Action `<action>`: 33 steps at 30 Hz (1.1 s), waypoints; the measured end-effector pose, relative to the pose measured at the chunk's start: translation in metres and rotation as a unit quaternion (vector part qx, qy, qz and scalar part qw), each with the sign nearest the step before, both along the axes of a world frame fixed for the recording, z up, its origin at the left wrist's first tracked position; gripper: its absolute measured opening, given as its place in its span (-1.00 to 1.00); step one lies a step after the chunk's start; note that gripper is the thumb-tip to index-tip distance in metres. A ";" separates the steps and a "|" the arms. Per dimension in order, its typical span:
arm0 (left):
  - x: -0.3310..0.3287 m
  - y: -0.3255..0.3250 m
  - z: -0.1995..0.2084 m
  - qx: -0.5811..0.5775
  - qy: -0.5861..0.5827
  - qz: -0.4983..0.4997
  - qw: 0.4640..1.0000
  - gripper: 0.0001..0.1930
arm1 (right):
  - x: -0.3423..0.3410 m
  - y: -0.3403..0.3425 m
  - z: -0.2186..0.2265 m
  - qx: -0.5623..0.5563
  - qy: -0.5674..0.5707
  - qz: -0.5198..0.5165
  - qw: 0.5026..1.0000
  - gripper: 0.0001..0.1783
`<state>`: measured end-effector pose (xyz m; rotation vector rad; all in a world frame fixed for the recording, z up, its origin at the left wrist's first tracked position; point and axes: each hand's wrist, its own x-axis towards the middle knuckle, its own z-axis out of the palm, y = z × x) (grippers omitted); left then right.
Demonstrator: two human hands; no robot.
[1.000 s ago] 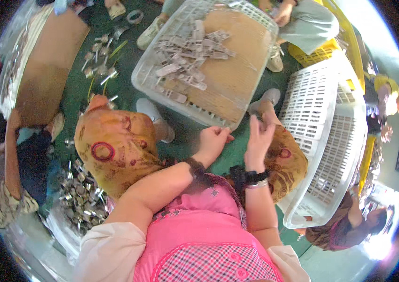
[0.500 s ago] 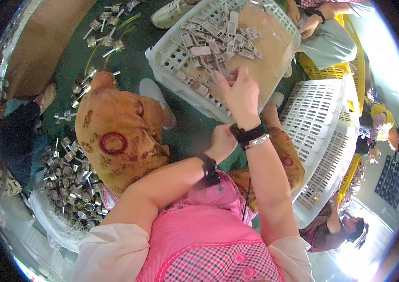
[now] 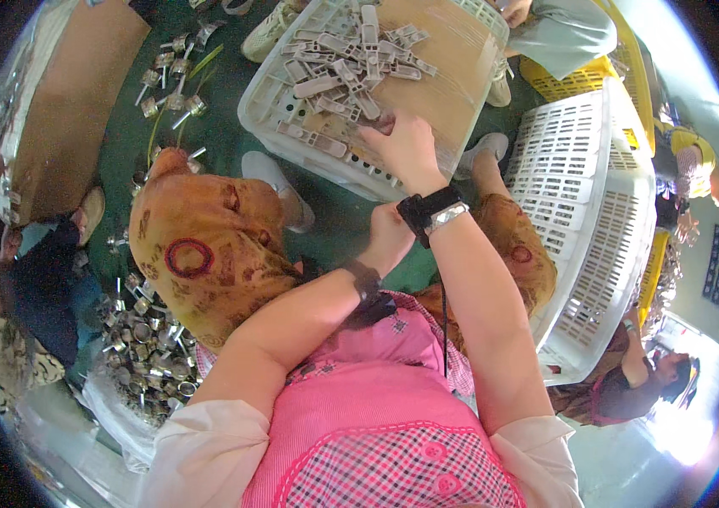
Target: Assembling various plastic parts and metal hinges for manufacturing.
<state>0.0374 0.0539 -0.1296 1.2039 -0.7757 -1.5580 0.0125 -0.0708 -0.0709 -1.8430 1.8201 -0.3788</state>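
My right hand [image 3: 403, 152] hangs over the near side of a pale plastic crate [image 3: 256, 106], thumb and fingers curled toward each other. Whatever sits at its fingertips is hidden. Just beyond it, light grey plastic parts [image 3: 349, 74], long and hollow, lie in a loose heap on a brown cardboard sheet [image 3: 452, 63] in the crate. Two more grey parts [image 3: 313, 137] lie in a row along the near left rim. My left hand [image 3: 389, 237] is below the crate, tucked against my right wrist. Its fingers are mostly covered, so its grip does not show.
White slotted baskets [image 3: 558, 169] stand to my right, with a yellow crate [image 3: 545, 80] behind. Metal cup-shaped parts with stems [image 3: 143, 351] are piled at my left, others [image 3: 177, 76] scattered on the green floor. A large brown carton [image 3: 80, 110] stands far left. Other people sit close by.
The whole view has shifted, so the crate sits farther left and higher. My right hand has drawn back slightly toward me; my left hand stays beside my right wrist.
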 end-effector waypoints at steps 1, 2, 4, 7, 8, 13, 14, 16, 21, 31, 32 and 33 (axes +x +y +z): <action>0.001 -0.001 0.005 0.024 0.048 0.004 0.999 -0.88 | 0.000 -0.001 0.001 -0.026 -0.007 -0.009 1.000 -0.51; 0.002 -0.002 0.006 0.023 0.045 -0.001 0.999 -0.88 | -0.001 -0.001 -0.001 -0.026 -0.010 -0.015 1.000 -0.51; 0.004 -0.003 0.009 0.059 0.007 -0.021 0.998 -0.88 | -0.002 -0.003 -0.004 0.008 -0.018 -0.021 1.000 -0.53; 0.003 -0.005 0.018 0.068 0.019 -0.019 0.997 -0.88 | -0.007 -0.005 -0.004 0.040 0.013 0.025 0.999 -0.56; 0.000 -0.003 0.013 0.069 0.020 -0.025 0.997 -0.88 | -0.010 -0.004 -0.005 0.041 0.014 0.019 0.999 -0.56; -0.010 -0.005 -0.028 0.125 0.171 0.043 0.976 -0.94 | -0.015 0.002 0.016 -0.020 -0.115 0.096 0.988 -0.63; -0.004 0.000 -0.024 0.105 -0.008 -0.028 0.994 -0.90 | -0.024 0.007 0.029 -0.017 -0.145 0.088 0.985 -0.67; 0.004 -0.006 0.000 0.132 0.003 -0.049 0.990 -0.83 | -0.051 0.011 0.052 -0.025 -0.166 0.052 0.984 -0.67; 0.008 -0.009 0.014 0.135 0.007 -0.067 0.989 -0.78 | -0.153 0.039 0.037 0.032 -0.252 -0.102 0.962 -0.72; 0.007 -0.012 0.019 0.150 -0.020 -0.085 0.985 -0.78 | -0.172 0.068 -0.007 0.178 -0.382 -0.160 0.893 -0.75; 0.007 -0.012 0.020 0.153 -0.011 -0.081 0.985 -0.78 | -0.173 0.068 -0.010 0.183 -0.380 -0.155 0.894 -0.75; 0.006 -0.011 0.020 0.153 -0.015 -0.083 0.985 -0.78 | -0.174 0.068 -0.011 0.188 -0.376 -0.147 0.895 -0.75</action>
